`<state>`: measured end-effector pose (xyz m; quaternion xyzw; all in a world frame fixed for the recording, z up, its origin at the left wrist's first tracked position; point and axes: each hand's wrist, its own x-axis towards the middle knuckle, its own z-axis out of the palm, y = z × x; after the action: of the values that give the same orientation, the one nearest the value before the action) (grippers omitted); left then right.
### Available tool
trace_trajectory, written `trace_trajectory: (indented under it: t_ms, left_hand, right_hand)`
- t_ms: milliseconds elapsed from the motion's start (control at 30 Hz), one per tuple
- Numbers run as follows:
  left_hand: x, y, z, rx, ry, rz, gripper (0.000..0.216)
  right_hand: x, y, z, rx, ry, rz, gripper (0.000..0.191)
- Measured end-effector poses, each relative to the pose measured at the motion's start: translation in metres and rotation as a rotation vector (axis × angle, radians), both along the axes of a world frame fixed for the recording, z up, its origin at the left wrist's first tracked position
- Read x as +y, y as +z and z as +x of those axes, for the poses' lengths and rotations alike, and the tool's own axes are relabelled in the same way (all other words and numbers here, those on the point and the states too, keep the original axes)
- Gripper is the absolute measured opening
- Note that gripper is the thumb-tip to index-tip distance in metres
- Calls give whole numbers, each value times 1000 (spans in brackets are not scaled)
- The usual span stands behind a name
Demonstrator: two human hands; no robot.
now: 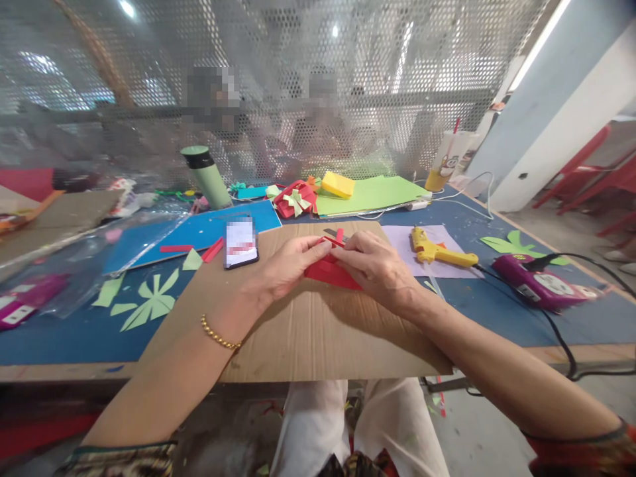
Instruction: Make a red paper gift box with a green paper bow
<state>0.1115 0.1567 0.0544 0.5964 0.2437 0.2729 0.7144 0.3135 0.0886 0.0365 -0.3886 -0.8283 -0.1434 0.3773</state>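
Both hands meet over a sheet of cardboard (298,331) in the middle of the table. Between them is a folded red paper piece (330,273). My left hand (293,262) pinches its upper left edge with thumb and finger. From the other side, my right hand (372,265) grips the same red paper with curled fingers, hiding part of it. Just behind the hands, a grey flat blade-like tool (338,234) lies partly covered, with a narrow red strip near it. A phone (241,242) with a lit screen rests left of my left hand.
A yellow glue gun (440,250) lies on lilac paper at right, wired near a purple power strip (539,281). Light-green cutouts (152,301) are at left. Behind are a green tumbler (207,179), green sheets (377,193) and a drink cup (448,159). A perforated metal screen (278,53) stands at the back.
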Motion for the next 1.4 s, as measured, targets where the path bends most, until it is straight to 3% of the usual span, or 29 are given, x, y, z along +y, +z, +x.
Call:
trace_trajectory:
  t_ms: [133,300,467,567,667,867,1200,1400]
  left_hand:
    - [4,0,1,13,56,114,47]
    - [7,10,-2,-25,161,176,50]
    - [10,16,-8,-20,238,204,62]
    - [10,15,-9,1,247,256,63]
    - [9,14,-10,31,265,306,62]
    - [6,15,-10,52,279,351,55]
    - [5,18,-7,51,284,287,54]
    - [2,21,-6,71,188,208,56]
  right_hand:
    - [-1,9,10,169,19,-51,29]
    - [4,21,29,483,-154,-123,31]
    - [12,17,27,753,-13,-583,57]
    - [7,22,16,837,125,-836,57]
    - [1,29,8,957,218,-960,52]
    - [4,28,6,1136,259,-1025,50]
    - [3,29,4,1187,215,-982,52]
    - [6,24,6,1159,159,-957,48]
